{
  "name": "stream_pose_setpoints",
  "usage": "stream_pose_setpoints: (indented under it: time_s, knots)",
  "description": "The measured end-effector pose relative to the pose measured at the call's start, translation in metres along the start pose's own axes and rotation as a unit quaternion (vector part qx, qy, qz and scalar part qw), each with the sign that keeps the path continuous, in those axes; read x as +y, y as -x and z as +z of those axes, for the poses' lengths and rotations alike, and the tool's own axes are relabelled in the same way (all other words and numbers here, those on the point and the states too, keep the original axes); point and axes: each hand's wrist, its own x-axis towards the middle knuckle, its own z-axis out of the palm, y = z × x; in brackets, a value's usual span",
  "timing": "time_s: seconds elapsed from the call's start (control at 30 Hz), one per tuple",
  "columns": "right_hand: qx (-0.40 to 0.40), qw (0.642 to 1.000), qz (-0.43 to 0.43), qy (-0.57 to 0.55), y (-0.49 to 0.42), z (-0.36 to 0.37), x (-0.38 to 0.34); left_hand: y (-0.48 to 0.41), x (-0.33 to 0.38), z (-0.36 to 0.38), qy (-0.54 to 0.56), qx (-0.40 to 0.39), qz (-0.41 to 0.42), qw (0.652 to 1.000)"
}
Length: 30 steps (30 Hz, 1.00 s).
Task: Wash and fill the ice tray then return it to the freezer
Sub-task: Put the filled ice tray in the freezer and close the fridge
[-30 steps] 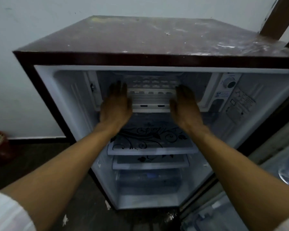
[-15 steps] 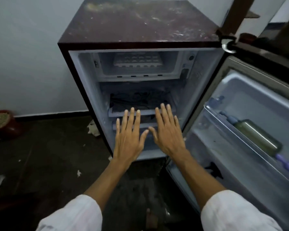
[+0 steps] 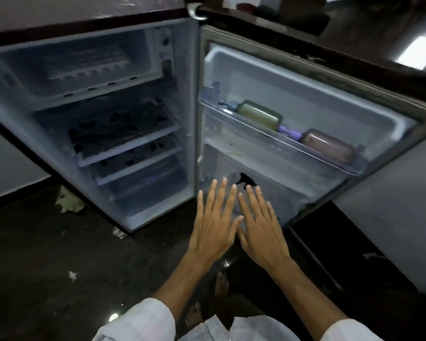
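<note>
The white ice tray [image 3: 94, 70] lies flat inside the freezer compartment [image 3: 143, 80] at the top of the small open fridge. My left hand [image 3: 213, 221] and my right hand [image 3: 260, 223] hover side by side, palms down, fingers spread, well below and in front of the freezer. They hold nothing and float over the floor near the bottom of the open door [image 3: 305, 114]. My white sleeves show at the bottom edge.
The door swings out to the right; its shelf [image 3: 280, 134] carries a green bottle [image 3: 258, 114] and a brown bottle [image 3: 328, 146] lying down. Glass shelves [image 3: 126, 148] with a floral print sit below the freezer. Paper scraps [image 3: 68, 200] lie on the dark floor.
My hands left the ice tray in the freezer, pulled back and dropped low, now empty. The view has swung right, showing more of the open door.
</note>
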Motion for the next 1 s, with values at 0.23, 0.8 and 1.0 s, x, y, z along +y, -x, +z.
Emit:
stream_pose_setpoints:
  time_s: [0.23,0.8,1.0]
  knots:
    - [0.038,0.994,0.105,0.018,0.056,-0.032,0.081,-0.023,0.093,0.018,0.043,-0.002,0.108,0.993]
    - [0.202,0.955,0.114,-0.187,0.049,-0.094,0.283,-0.106,0.267,0.082,0.191,0.042,0.109,0.975]
    - [0.125,0.949,0.056,-0.285,0.011,-0.119,0.317,-0.119,0.304,0.089,0.248,0.061,0.016,0.967]
